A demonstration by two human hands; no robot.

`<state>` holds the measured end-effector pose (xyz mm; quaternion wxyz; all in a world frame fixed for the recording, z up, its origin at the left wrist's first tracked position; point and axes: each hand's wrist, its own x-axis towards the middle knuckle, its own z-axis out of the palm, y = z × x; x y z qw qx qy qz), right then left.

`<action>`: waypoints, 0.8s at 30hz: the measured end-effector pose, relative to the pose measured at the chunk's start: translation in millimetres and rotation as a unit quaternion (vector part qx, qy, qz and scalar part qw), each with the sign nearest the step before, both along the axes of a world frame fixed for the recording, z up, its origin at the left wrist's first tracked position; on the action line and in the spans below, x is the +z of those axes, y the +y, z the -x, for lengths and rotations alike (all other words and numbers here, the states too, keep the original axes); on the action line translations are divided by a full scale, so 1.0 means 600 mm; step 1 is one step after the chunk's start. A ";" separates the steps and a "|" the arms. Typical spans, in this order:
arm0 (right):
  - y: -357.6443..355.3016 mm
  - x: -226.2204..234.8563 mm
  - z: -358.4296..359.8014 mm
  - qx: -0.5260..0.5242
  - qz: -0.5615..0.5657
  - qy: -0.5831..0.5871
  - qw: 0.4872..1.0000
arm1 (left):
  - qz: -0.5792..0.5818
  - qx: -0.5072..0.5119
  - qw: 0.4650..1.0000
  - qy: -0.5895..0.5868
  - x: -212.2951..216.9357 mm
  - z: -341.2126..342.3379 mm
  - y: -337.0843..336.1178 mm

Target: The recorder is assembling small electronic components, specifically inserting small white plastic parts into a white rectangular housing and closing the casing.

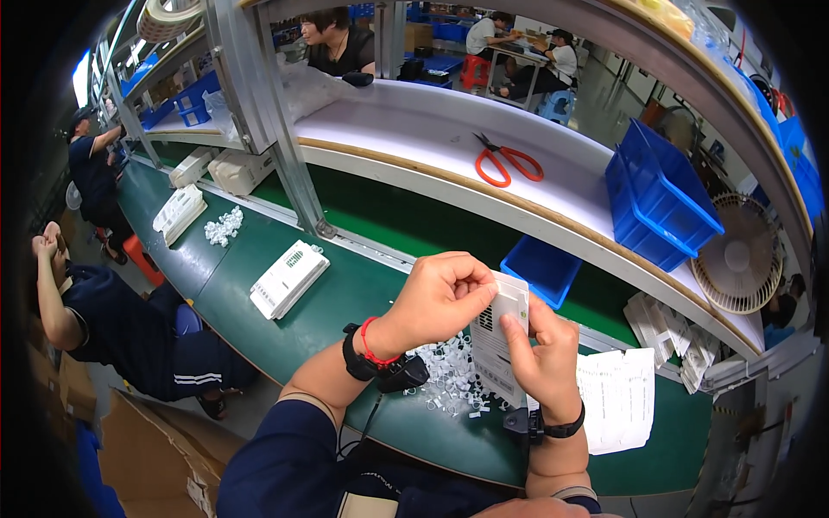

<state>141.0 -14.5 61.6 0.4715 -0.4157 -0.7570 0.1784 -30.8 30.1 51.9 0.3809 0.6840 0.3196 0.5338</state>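
My right hand (544, 354) holds a white flat plastic panel (494, 341) upright over the green bench, thumb pressed on its face. My left hand (442, 293) pinches the panel's upper edge with fingers closed, possibly on a small white clip. Below the panel lies a heap of small white plastic clips (445, 380) on the green bench top (363, 302). Both wrists wear black bands; the left one also has a red cord.
A second white panel (289, 278) lies to the left on the bench, with more clips (224, 226) and panels (180, 211) beyond. White sheets (617, 397) lie at right. Orange scissors (505, 161), blue bins (656, 194) and a fan (738, 255) occupy the shelf. Other people sit at left and behind.
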 end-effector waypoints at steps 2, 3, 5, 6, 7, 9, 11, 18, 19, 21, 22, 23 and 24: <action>0.000 -0.004 0.003 0.003 -0.009 -0.002 1.000 | -0.073 0.026 0.996 0.034 0.003 -0.003 -0.002; -0.001 -0.006 0.006 0.006 -0.018 -0.004 1.000 | -0.136 0.070 0.987 0.056 0.002 -0.007 -0.006; -0.010 0.005 0.010 -0.001 -0.014 -0.022 1.000 | -0.236 0.138 0.959 0.077 -0.004 -0.015 -0.011; -0.015 0.011 0.012 -0.011 -0.008 -0.042 0.999 | -0.239 0.143 0.957 0.080 -0.007 -0.022 -0.015; -0.017 0.011 0.014 -0.004 -0.011 -0.039 0.999 | -0.219 0.146 0.963 0.057 -0.008 -0.029 -0.020; -0.020 0.012 0.008 -0.011 -0.047 -0.046 0.998 | -0.112 0.086 0.990 0.016 -0.008 -0.028 -0.027; -0.023 0.011 0.009 -0.003 -0.057 -0.045 0.997 | -0.029 0.030 0.995 -0.088 -0.015 -0.037 -0.029; -0.024 0.027 -0.002 0.065 -0.066 0.019 0.995 | -0.127 0.017 0.992 0.006 0.017 -0.001 -0.022; -0.021 0.023 -0.006 0.069 -0.052 0.064 0.994 | -0.164 -0.013 0.986 0.031 0.022 0.004 -0.020; -0.016 0.014 -0.007 0.064 -0.043 0.126 0.989 | -0.208 -0.053 0.975 0.059 0.027 0.006 -0.023; -0.017 0.014 -0.007 0.065 -0.044 0.126 0.989 | -0.210 -0.053 0.975 0.059 0.028 0.006 -0.023; -0.020 0.013 -0.006 0.056 -0.009 0.151 0.987 | -0.233 -0.056 0.968 0.074 0.027 0.007 -0.024; -0.021 0.012 -0.006 0.046 0.025 0.176 0.983 | -0.256 -0.060 0.961 0.090 0.027 0.008 -0.024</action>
